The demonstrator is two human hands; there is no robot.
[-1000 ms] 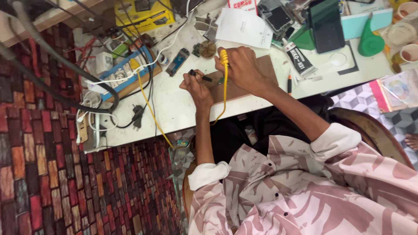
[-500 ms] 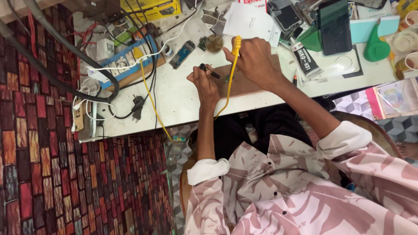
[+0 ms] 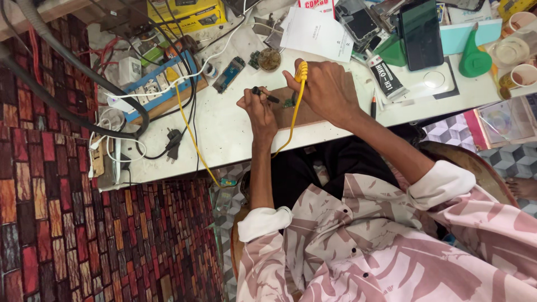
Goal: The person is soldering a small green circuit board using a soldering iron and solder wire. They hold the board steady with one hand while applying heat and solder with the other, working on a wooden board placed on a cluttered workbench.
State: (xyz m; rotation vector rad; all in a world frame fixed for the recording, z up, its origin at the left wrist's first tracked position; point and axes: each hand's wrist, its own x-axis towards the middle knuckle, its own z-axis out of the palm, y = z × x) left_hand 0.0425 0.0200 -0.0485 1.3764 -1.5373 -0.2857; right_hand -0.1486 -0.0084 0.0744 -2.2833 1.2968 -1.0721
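My left hand [image 3: 260, 112] pinches a thin black tool [image 3: 264, 95] whose tip points toward a small green circuit board [image 3: 288, 103]. The board lies on a brown wooden pad [image 3: 305, 114] on the white worktable [image 3: 224, 131]. My right hand [image 3: 327, 89] is closed around a yellow-handled soldering iron [image 3: 302, 71], held just above the small board. Its yellow cord [image 3: 193, 134] trails across the table and over the front edge. Both hands are close together over the pad.
A blue power strip [image 3: 151, 89] with plugs and tangled cables sits left of the hands. Behind them lie a round tin [image 3: 269, 59], a blue board [image 3: 229, 74], white paper [image 3: 316, 33], a black phone [image 3: 420, 33], a tube [image 3: 386, 78] and a green nozzle bottle [image 3: 472, 59].
The view has shifted slightly. Both hands stay over the wooden pad, with the soldering iron and the black tool still held at the small board.
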